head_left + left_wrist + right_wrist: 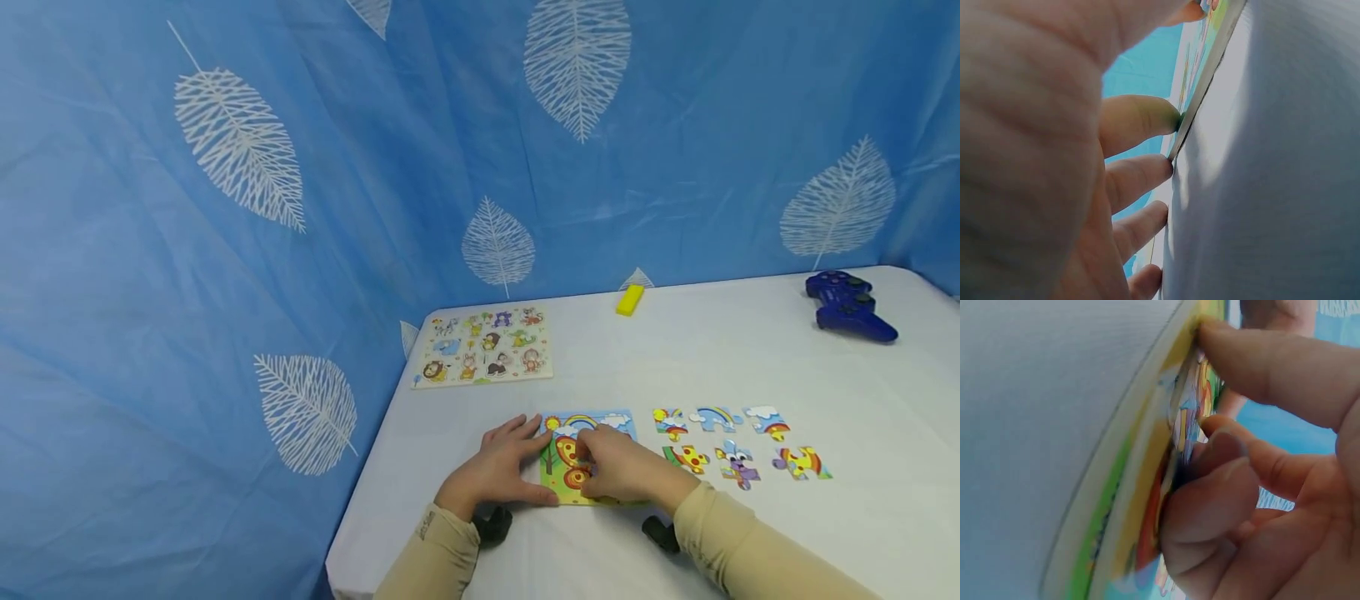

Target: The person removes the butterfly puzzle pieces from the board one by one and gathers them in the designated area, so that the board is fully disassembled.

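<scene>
A small picture puzzle board [551,467] with a sun, rainbow and butterfly design lies near the table's front. My left hand [498,467] is at its left side with fingers spread; the left wrist view shows fingertips [1163,115] touching the board's edge. Over the board's right part, my right hand [626,467] bends its fingers down and covers some of the picture. In the right wrist view, its thumb and curled fingers [1210,500] pinch at a puzzle piece [1150,519] on the board. How far the piece is raised is hard to tell.
Right of the board lie several loose jigsaw pieces [717,418] in two rows. An animal puzzle board [483,346] sits at the back left. Farther back are a yellow block [630,300] and a blue game controller [847,306]. A blue leaf-print curtain [420,167] borders the white table.
</scene>
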Tool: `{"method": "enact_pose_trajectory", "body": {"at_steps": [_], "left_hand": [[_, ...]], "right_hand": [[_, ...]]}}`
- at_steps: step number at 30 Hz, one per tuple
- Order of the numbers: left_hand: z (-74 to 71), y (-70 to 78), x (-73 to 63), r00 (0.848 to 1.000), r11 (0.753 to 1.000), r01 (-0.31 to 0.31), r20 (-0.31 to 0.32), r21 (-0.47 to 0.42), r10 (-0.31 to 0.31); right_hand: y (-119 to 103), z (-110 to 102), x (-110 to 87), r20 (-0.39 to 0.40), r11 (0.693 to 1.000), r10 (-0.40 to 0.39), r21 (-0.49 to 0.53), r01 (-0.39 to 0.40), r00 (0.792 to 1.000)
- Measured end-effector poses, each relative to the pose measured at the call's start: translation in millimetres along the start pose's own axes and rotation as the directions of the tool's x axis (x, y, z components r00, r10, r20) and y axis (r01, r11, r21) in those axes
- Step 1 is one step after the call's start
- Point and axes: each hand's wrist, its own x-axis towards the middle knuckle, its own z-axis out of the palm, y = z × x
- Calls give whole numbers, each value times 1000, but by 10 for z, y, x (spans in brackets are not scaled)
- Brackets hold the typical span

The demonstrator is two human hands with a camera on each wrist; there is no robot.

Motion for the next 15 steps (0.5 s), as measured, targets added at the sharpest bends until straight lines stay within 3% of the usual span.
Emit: {"method": "enact_pose_trajectory", "body": {"at_steps": [7, 15], "left_hand": [[-8, 6, 17, 1000, 1000, 0, 0, 2, 0], [-6, -3, 3, 1000, 1000, -19, -2, 6, 19]], "right_hand": [[27, -20, -2, 26, 999, -32, 18, 31, 999], [49, 0, -21, -18, 999, -28, -46, 27, 999]]}}
